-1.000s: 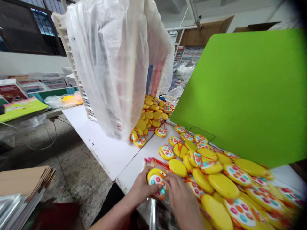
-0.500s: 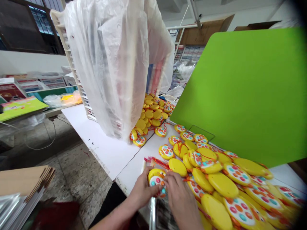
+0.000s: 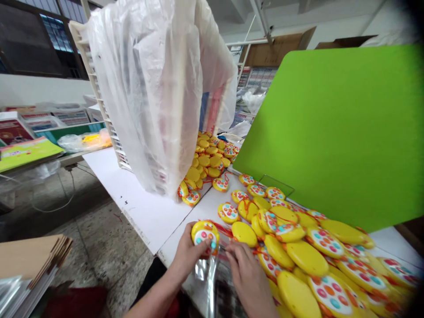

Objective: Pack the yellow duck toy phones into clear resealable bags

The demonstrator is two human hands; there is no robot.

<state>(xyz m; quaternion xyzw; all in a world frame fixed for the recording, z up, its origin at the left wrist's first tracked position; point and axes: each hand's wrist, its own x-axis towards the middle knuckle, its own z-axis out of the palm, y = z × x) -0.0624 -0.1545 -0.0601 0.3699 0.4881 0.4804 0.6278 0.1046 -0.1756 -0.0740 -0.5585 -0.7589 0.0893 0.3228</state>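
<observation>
My left hand (image 3: 187,255) grips a yellow animal-shaped toy (image 3: 204,234) with a white face and coloured dots, thumb across its front. Just right of it, my right hand (image 3: 247,269) has its fingers closed together by red cords and clear plastic; what they pinch is too small to make out. Clear plastic packaging (image 3: 212,287) lies below and between the hands at the table edge. Close to my right hand spreads a pile of similar yellow toys (image 3: 306,257), some dotted side up, others plain side up, with red cords among them.
A white rack draped in translucent plastic (image 3: 149,101) stands on the white table (image 3: 132,203). More yellow toys (image 3: 203,161) are heaped behind it. A large green board (image 3: 331,132) leans at the right. Stacked cardboard (image 3: 29,256) is at lower left.
My left hand has moved the toy left and slightly up, away from my right hand. My right hand stays close to its earlier spot, and more clear plastic shows between them.
</observation>
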